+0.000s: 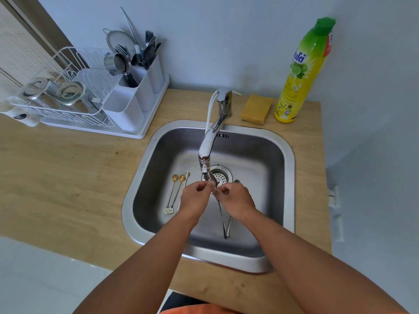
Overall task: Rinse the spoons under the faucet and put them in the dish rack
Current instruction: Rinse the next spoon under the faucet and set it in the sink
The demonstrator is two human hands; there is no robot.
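Steel spoon [213, 179] (under faucet [206, 152]) between both hands' curled fingers [205, 186].

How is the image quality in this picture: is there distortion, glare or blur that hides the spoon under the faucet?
Head view: wide-angle distortion bends the counter edges; lighting is soft and even; mild glare on the faucet and sink rim; the spoon held by the left hand and right hand looks small and slightly blurred.

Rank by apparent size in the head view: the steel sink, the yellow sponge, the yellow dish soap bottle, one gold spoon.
1. Stainless steel sink
2. Yellow dish soap bottle with green cap
3. Yellow rectangular sponge
4. Gold long-handled spoon, thin but long; its place against the sponge is unsure.
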